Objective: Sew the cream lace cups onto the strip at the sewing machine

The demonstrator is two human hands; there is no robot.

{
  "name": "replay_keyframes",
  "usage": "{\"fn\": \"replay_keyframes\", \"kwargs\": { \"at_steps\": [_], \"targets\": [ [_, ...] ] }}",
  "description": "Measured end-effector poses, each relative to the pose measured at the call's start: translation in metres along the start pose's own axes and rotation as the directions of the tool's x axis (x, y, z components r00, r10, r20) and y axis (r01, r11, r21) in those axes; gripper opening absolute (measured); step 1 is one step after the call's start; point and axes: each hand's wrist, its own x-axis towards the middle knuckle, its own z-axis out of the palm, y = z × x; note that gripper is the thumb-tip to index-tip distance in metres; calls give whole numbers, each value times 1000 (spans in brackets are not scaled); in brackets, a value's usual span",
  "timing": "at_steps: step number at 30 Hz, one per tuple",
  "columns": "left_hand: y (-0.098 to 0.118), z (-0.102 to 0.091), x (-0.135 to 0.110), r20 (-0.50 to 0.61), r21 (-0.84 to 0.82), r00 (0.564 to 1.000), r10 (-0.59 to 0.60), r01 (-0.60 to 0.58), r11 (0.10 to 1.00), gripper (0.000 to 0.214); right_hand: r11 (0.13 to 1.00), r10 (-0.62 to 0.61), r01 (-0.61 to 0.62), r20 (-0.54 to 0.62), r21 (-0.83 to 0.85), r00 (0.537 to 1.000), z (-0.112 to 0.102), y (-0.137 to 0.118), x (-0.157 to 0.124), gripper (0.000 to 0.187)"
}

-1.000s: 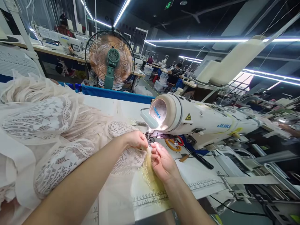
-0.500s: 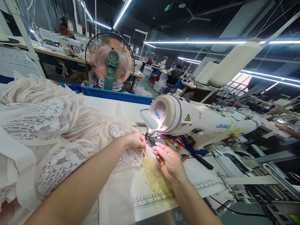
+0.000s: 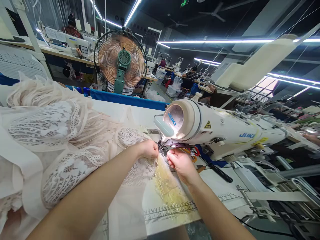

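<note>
My left hand (image 3: 149, 149) is closed on the edge of a pale lace bra (image 3: 137, 171), just left of the needle area of a white sewing machine (image 3: 192, 120). Close to the presser foot (image 3: 162, 148), on its right side, my right hand (image 3: 180, 162) pinches with thumb and fingertips; whatever lies between them is too small to make out. Under both hands a yellowed clear tape patch (image 3: 166, 185) covers part of the machine bed. The fingertips of my left hand and the fabric edge under them are partly hidden.
Piled lace bras (image 3: 47, 123) cover the left of the table. Behind the table a large fan (image 3: 122, 61) stands. Scissors with orange and red handles (image 3: 195, 154) and a black-handled tool (image 3: 221, 173) lie right of the needle. A printed ruler (image 3: 170, 212) runs along the front.
My right hand has moved up nearer the presser foot, and its fingers have drawn closer together. My left hand stays on the bra. The whole view has shifted slightly.
</note>
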Motion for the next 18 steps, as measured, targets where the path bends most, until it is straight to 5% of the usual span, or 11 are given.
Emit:
{"fn": "replay_keyframes", "kwargs": {
  "at_steps": [3, 8, 18],
  "targets": [
    [1, -1, -1, -28, 40, 1000, -9, 10, 999, 12, 960, -85, 78, -12, -268, 996, 3, 1, 4, 19],
    [1, 0, -1, -68, 104, 998, 7, 0, 995, 14, 773, -183, 110, -53, -625, 982, 9, 2, 9, 17],
    [-3, 0, 3, -38, 170, 998, 43, -36, 985, 12, 605, -170, 84, -25, -792, 985, 11, 10, 25, 25]
  ]
}}
